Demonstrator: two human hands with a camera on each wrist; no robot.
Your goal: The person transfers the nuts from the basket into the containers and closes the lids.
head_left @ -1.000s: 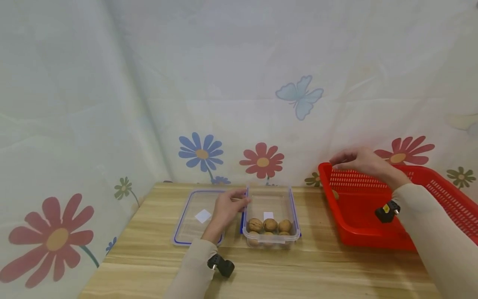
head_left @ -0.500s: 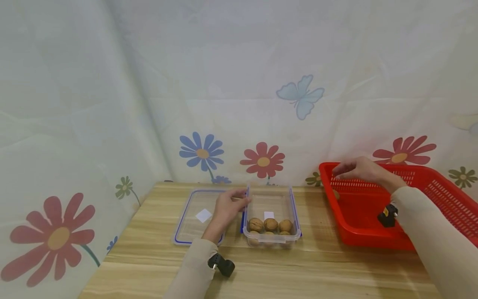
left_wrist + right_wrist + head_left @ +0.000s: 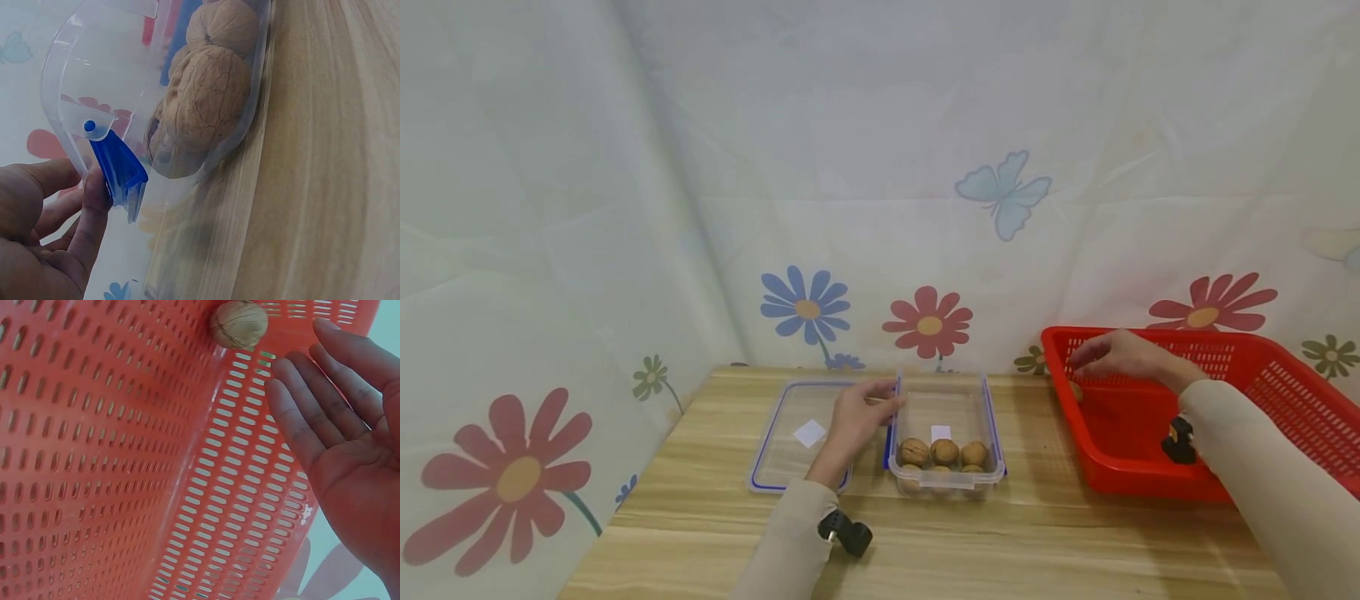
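My left hand (image 3: pixel 859 417) pinches the left rim of a clear plastic food container (image 3: pixel 940 408), thumb and fingers beside its blue latch (image 3: pixel 119 169). Walnuts (image 3: pixel 944 452) lie stacked at the container's near end. In the left wrist view, a large walnut (image 3: pixel 209 97) shows through the clear wall. Over at the right, my right hand (image 3: pixel 1123 354) is inside the red basket (image 3: pixel 1138 467), near its far left corner. Its fingers are extended and hold nothing. A single walnut (image 3: pixel 239 325) lies in that corner, a short way from the fingertips.
A clear lid (image 3: pixel 775 450) with a blue seal and a white label lies left of the container, partly behind the left forearm. The wooden table (image 3: pixel 970 550) meets a flower-printed curtain (image 3: pixel 880 208) at its back edge.
My right hand has lowered from above the basket's left rim to inside the basket. The left hand and the container have stayed in place.
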